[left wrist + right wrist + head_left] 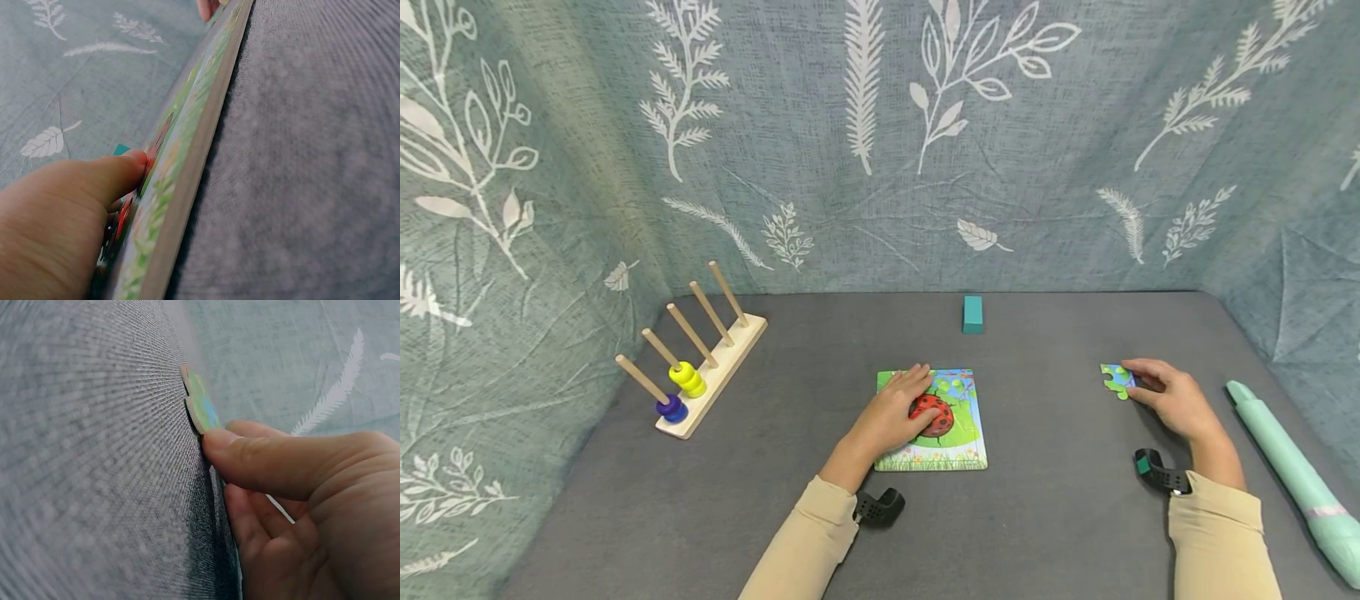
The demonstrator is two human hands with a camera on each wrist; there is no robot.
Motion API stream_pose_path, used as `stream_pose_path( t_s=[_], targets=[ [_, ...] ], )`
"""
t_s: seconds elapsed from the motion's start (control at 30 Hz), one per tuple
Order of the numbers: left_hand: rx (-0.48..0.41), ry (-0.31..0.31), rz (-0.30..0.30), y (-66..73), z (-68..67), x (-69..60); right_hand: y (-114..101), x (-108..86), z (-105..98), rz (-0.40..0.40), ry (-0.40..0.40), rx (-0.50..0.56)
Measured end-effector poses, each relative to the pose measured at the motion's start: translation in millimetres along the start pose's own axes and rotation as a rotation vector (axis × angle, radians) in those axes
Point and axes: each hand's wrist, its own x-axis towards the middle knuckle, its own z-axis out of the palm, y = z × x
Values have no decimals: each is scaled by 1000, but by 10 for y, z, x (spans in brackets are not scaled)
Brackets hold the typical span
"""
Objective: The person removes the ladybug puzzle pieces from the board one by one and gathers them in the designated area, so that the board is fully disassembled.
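A square ladybug jigsaw puzzle (961,454) lies flat on the grey table in the head view. My left hand (895,417) rests across its left half, fingers stretched toward the top edge and thumb on the ladybug (937,421); the part beneath the palm is hidden. In the left wrist view the thumb (122,172) touches the picture surface. Far to the right, my right hand (1176,400) pinches a green and blue puzzle piece (1117,381) between thumb and fingers. The right wrist view shows that piece (201,406) at the thumb tip, close to the table surface.
A wooden peg stand (722,375) with yellow and dark blue beads stands at the left. Behind the puzzle is a teal block (972,315). A long mint-green wrapped object (1285,458) lies right of my right arm. Patterned cloth (887,225) hangs behind the table.
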Motion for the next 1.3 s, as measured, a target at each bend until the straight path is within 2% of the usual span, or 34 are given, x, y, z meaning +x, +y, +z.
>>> stream_pose_path(
  t_s=[0.27,0.47,0.63,0.73,0.83,0.9,1.1,1.2,1.3],
  targets=[
    [-24,15,-1,-19,-20,11,-6,60,-6,8,17,-18],
    [-39,33,-4,-24,-31,4,-52,73,-35,45,7,45],
    [-105,92,-3,-15,-1,1,-161,45,-77,67,-12,101],
    [-151,147,3,-22,27,-12,-258,36,-60,29,-18,150],
    [-179,183,3,-46,39,-57,-401,34,24,-26,-28,200],
    [-183,185,0,-74,31,-104,-513,45,114,-71,-39,248],
    [-156,138,27,-176,-50,-205,-933,164,422,-130,-119,379],
    [-134,107,58,-208,-92,-213,-1133,258,579,-143,-192,445],
    [-111,73,52,-206,-115,-197,-1315,338,730,-170,-258,502]
  ],
)
